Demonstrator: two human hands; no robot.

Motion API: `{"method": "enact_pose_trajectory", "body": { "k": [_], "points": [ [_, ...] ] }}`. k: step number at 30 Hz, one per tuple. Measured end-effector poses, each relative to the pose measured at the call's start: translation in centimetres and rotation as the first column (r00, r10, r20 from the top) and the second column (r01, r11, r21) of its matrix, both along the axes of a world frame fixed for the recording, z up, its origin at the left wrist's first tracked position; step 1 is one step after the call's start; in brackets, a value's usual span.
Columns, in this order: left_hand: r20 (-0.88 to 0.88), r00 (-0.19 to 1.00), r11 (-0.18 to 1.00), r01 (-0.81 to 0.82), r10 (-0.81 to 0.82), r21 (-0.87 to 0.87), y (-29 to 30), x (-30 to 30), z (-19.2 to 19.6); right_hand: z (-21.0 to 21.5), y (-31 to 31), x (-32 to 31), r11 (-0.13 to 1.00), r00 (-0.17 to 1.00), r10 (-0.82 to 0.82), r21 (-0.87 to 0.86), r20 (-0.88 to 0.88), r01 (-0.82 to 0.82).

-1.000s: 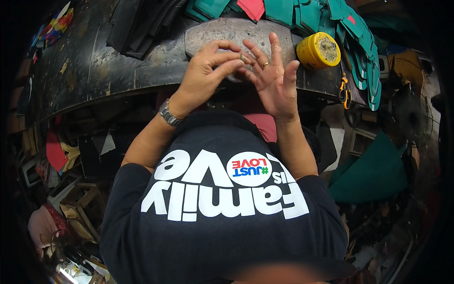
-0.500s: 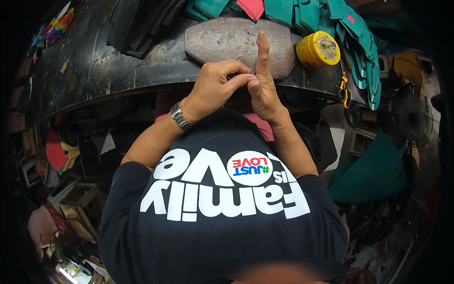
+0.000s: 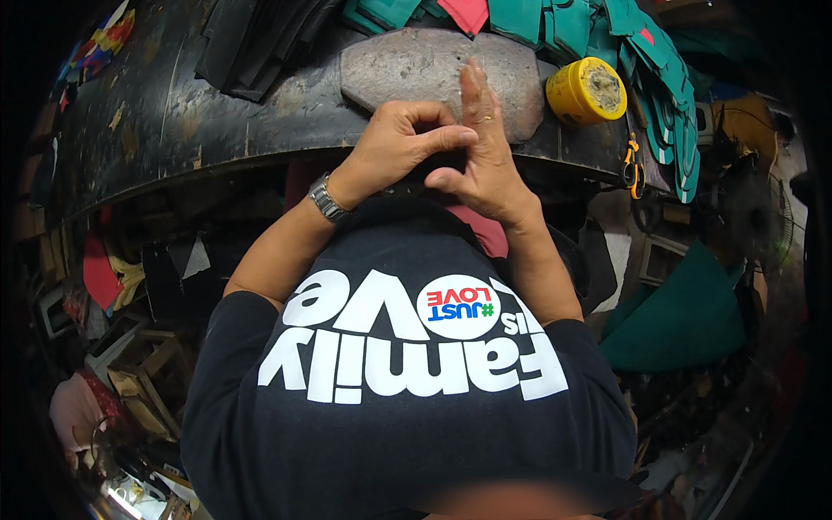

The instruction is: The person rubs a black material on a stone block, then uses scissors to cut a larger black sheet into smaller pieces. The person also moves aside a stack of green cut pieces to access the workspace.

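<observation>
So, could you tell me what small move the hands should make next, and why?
Probably ease the left hand off the right hand. The left fingers are curled against the upright right fingers, over the flat grey stone at the dark bench edge. Neither hand visibly holds anything, and the yellow tin and green pieces lie untouched to the right.

Near edge of the grey stone slab [image 3: 425, 74] hidden behind the left hand [image 3: 394, 152] and right hand [image 3: 481, 160]. Whatever sits between the pressed palms, perhaps nothing, not visible. Green cut pieces [image 3: 667, 78] and red piece [image 3: 468, 10] cropped by the top rim. Dark surface [image 3: 173, 113] bent, fading to black at left. Clutter below too small to tell apart.
</observation>
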State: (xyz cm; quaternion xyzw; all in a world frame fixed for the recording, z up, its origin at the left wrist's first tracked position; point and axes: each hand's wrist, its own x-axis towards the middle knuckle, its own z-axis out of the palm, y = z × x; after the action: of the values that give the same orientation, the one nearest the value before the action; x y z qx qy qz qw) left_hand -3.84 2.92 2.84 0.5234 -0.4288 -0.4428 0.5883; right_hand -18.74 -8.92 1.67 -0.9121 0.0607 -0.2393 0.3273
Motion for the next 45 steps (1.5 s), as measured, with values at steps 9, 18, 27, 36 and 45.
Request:
{"method": "enact_pose_trajectory", "body": {
  "k": [9,18,27,36,45],
  "points": [
    [-0.067,0.997,0.998,0.033,-0.037,-0.046,0.1,0.4,-0.2,0.3,0.4,0.5,0.960,0.996,0.087,0.267,-0.006,-0.082],
    [0.196,0.975,0.965,-0.048,0.101,-0.256,0.2,-1.3,0.9,1.7,-0.6,1.4,0.729,0.913,-0.373,0.662,0.167,0.177],
    [0.290,0.957,0.996,0.042,-0.016,-0.084,-0.2,-1.3,1.1,0.4,-0.3,2.3,0.929,0.847,-0.367,0.109,0.386,0.353],
    [0.103,0.994,0.999,0.020,-0.024,0.042,-0.2,-1.7,0.9,1.2,-0.6,1.6,0.857,0.837,-0.407,-0.165,0.366,0.488],
    [-0.053,0.998,0.999,0.031,-0.033,-0.044,0.0,-0.9,0.3,2.9,-0.6,-1.0,0.926,0.868,-0.275,0.356,0.413,0.124]
  ]
}}
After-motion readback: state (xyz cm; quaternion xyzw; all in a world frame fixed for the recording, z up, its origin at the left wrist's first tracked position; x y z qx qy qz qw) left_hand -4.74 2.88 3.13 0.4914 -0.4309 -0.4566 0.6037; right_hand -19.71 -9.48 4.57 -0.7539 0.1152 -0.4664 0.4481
